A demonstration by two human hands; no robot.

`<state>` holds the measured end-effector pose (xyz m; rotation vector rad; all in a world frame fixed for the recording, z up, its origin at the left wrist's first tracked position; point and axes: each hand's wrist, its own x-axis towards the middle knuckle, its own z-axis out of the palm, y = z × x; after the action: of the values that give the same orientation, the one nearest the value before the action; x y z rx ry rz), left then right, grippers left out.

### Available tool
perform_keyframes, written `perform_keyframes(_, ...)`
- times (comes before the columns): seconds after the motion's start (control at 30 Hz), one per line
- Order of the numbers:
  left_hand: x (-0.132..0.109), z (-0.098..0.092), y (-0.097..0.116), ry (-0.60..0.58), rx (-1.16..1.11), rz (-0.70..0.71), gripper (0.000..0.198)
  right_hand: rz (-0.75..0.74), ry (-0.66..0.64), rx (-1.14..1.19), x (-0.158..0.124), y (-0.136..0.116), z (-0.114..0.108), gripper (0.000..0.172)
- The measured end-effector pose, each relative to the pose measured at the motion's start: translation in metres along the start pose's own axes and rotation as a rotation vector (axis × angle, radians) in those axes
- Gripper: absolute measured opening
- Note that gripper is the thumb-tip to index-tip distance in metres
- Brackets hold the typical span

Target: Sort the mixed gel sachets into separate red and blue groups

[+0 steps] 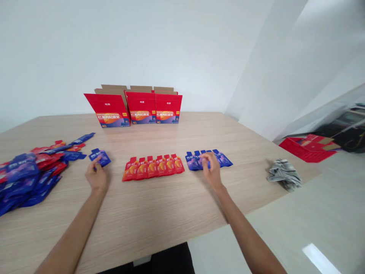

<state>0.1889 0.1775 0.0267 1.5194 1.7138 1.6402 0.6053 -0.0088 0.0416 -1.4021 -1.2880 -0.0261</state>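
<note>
My left hand (96,174) pinches a blue sachet (100,156) with a short spout tab, low over the table between the mixed pile and the red row. My right hand (211,171) is over a row of overlapping blue sachets (224,159). Its thumb and fingers are curled together near the row's middle and cover part of it; whether they grip a sachet does not show clearly. Left of that row, several red sachets (152,167) overlap side by side, tabs pointing away from me. A pile of mixed blue and red sachets (25,179) covers the table's left side.
Three open red cartons (142,108) stand along the back of the wooden table (148,220), flaps raised. A crumpled striped cloth (284,175) lies at the right edge. Beyond that edge is another red box (309,147), with blurred dark objects behind it.
</note>
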Motion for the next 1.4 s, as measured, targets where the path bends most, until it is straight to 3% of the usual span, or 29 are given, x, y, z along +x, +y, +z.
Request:
perform_keyframes(0.07, -0.048, 0.001, 0.021, -0.066, -0.048, -0.021, 0.039, 0.221, -0.230, 0.311, -0.023, -0.037, 0.028, 0.048)
perform_keyframes(0.13, -0.102, -0.001, 0.048, -0.225, -0.129, 0.098, 0.042, 0.418, -0.475, 0.608, -0.045, -0.067, 0.048, 0.062)
perform_keyframes(0.2, -0.155, -0.003, 0.074, -0.346, -0.214, 0.182, 0.042, 0.534, -0.607, 0.786, -0.060, -0.089, 0.056, 0.067)
perform_keyframes(0.3, -0.216, -0.005, 0.104, -0.477, -0.266, 0.260, 0.035, 0.599, -0.562, 0.854, -0.069, -0.106, 0.044, 0.059)
perform_keyframes(0.4, -0.246, 0.000, 0.120, -0.518, -0.297, 0.333, 0.030, 0.628, -0.502, 0.805, -0.069, -0.108, 0.016, 0.054)
perform_keyframes(0.5, -0.257, 0.010, 0.127, -0.614, -0.341, 0.389, 0.029, 0.651, -0.508, 0.762, -0.068, -0.107, -0.006, 0.054)
perform_keyframes(0.6, -0.263, 0.017, 0.133, -0.754, -0.369, 0.389, 0.031, 0.663, -0.483, 0.765, -0.071, -0.103, -0.014, 0.055)
perform_keyframes(0.7, -0.269, 0.014, 0.139, -0.892, -0.349, 0.379, 0.032, 0.649, -0.411, 0.677, -0.067, -0.082, -0.025, 0.054)
perform_keyframes(0.83, -0.267, 0.002, 0.128, -1.013, -0.231, 0.409, 0.042, 0.572, -0.092, 0.306, -0.019, 0.002, -0.075, 0.060)
perform_keyframes(0.93, -0.259, -0.007, 0.096, -1.009, -0.117, 0.491, 0.043, 0.653, 0.121, -0.236, 0.037, 0.081, -0.124, 0.054)
perform_keyframes(0.97, -0.255, -0.009, 0.083, -0.987, -0.088, 0.521, 0.043, 0.711, 0.154, -0.450, 0.053, 0.103, -0.137, 0.052)
perform_keyframes(1.03, -0.248, -0.015, 0.059, -0.940, -0.050, 0.575, 0.043, 0.762, 0.168, -0.566, 0.075, 0.137, -0.155, 0.048)
perform_keyframes(1.2, -0.232, -0.035, 0.021, -0.814, 0.029, 0.565, 0.040, 0.773, 0.071, -0.622, 0.083, 0.173, -0.152, 0.036)
perform_keyframes(1.4, -0.228, -0.047, 0.012, -0.750, 0.042, 0.450, 0.038, 0.710, -0.003, -0.674, 0.077, 0.197, -0.129, 0.032)
